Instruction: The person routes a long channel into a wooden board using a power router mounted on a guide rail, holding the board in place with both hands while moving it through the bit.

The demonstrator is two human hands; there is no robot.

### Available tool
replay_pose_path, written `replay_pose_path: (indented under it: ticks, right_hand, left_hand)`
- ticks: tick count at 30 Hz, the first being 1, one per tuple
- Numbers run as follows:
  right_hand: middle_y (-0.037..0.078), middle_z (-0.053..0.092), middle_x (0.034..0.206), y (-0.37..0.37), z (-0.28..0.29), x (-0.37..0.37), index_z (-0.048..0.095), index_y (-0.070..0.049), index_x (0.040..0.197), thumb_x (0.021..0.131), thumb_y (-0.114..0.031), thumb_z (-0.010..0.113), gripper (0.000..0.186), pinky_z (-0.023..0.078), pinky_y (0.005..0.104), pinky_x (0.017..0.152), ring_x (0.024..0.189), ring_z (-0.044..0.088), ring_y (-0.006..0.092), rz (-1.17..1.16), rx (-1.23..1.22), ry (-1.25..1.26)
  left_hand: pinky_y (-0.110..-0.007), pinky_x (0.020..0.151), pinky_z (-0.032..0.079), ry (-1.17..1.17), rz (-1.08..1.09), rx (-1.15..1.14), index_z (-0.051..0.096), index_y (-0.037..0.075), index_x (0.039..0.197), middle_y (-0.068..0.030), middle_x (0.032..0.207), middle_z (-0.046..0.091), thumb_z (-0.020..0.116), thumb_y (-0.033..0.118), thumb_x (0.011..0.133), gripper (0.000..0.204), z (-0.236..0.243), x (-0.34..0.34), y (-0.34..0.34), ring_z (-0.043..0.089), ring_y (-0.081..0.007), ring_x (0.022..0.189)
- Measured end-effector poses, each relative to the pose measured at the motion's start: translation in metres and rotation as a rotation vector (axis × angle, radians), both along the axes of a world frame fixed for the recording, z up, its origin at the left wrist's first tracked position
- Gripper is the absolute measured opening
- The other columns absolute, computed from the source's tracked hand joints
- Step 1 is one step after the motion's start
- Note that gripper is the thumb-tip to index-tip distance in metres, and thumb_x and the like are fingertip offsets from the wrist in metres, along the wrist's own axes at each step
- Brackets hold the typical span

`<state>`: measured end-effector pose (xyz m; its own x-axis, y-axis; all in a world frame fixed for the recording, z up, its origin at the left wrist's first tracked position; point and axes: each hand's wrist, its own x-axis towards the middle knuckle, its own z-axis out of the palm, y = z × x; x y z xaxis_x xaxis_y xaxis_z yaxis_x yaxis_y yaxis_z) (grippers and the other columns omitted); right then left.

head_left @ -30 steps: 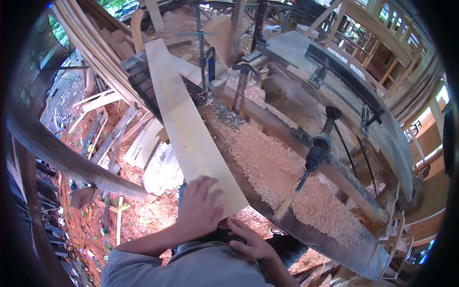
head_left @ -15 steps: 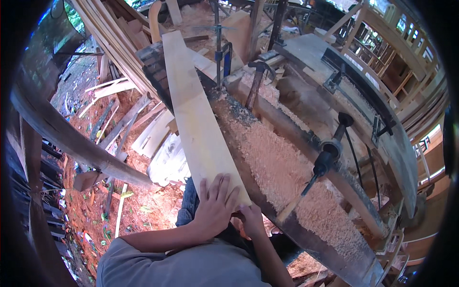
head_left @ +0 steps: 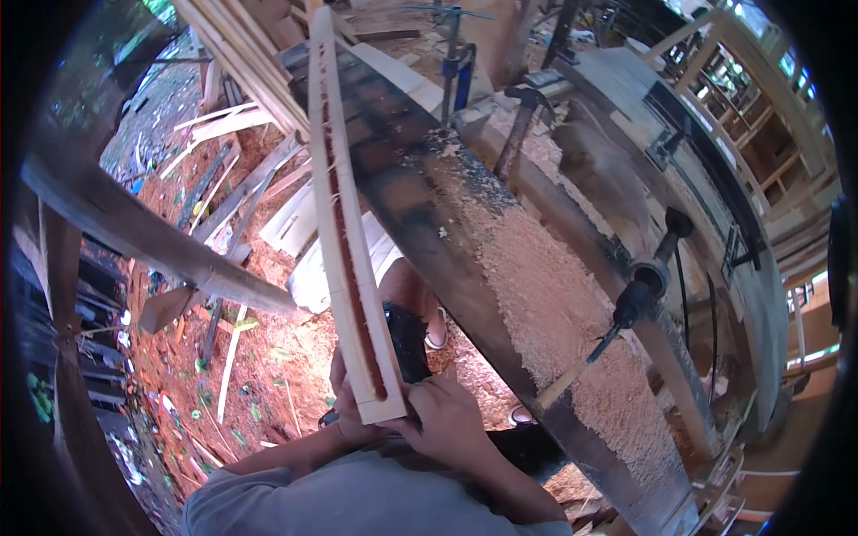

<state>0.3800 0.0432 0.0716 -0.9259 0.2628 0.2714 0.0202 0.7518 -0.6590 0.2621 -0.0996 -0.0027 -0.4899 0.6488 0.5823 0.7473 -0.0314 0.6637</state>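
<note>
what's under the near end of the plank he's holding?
Both hands: left hand beneath the plank, right hand gripping its end. Below, red dirt ground. Left palm and fingers are mostly hidden by the plank.

L hand (head_left: 344, 420) mostly behind plank (head_left: 344, 223)

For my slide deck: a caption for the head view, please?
Both hands, left hand and right hand, hold a long plank on edge beside a sawdust-covered beam.
</note>
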Motion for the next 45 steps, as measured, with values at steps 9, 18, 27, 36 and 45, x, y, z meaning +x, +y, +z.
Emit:
replay_pose_path:
  ticks: [9,18,27,36,45]
  right_hand:
    - [0.011,0.072,0.092,0.024,-0.011,0.007,0.070,-0.005,0.102,0.081,-0.020,0.079,0.028,0.054,0.0412,0.077,0.086,0.069,0.0297,0.115,-0.174,-0.072]
    - [0.012,0.070,0.083,0.072,-0.048,0.010,0.070,-0.003,0.093,0.084,-0.010,0.078,0.014,0.053,0.0379,0.063,0.070,0.069,0.0259,-0.120,-0.028,0.033]
    - [0.010,0.065,0.072,0.077,-0.071,0.010,0.070,-0.005,0.088,0.085,-0.007,0.073,0.005,0.047,0.0362,0.056,0.060,0.062,0.0229,-0.255,-0.078,0.100]
    - [0.009,0.065,0.073,0.077,-0.070,0.008,0.070,-0.005,0.090,0.085,-0.007,0.073,0.006,0.048,0.0367,0.058,0.061,0.063,0.0245,-0.238,-0.057,0.148]
    - [0.011,0.067,0.076,0.077,-0.072,0.012,0.071,-0.004,0.091,0.084,-0.007,0.073,0.007,0.049,0.0377,0.058,0.064,0.065,0.0263,-0.219,-0.069,0.140]
  left_hand:
    - [-0.048,0.102,0.051,-0.656,-0.179,0.341,0.032,0.008,0.153,-0.0211,0.146,0.047,0.051,0.035,0.097,0.065,0.000,0.010,0.012,0.056,-0.0334,0.128]
    - [-0.058,0.113,0.039,-0.241,0.124,0.150,0.031,0.003,0.150,-0.0320,0.148,0.037,0.087,0.027,0.075,0.097,-0.073,0.018,-0.013,0.040,-0.0470,0.140]
    - [-0.050,0.109,0.042,-0.418,0.098,-0.165,0.031,-0.002,0.147,-0.0271,0.138,0.046,0.095,0.041,0.061,0.115,0.043,0.004,0.005,0.049,-0.0424,0.131]
    - [-0.045,0.097,0.053,-0.260,0.206,-0.401,0.028,-0.005,0.148,-0.0217,0.129,0.057,0.094,0.048,0.056,0.125,0.045,-0.001,0.001,0.063,-0.0375,0.116]
    - [-0.044,0.085,0.057,-0.022,0.202,-0.452,0.031,-0.001,0.149,-0.0206,0.130,0.055,0.092,0.061,0.051,0.131,0.023,-0.021,-0.030,0.065,-0.0366,0.111]
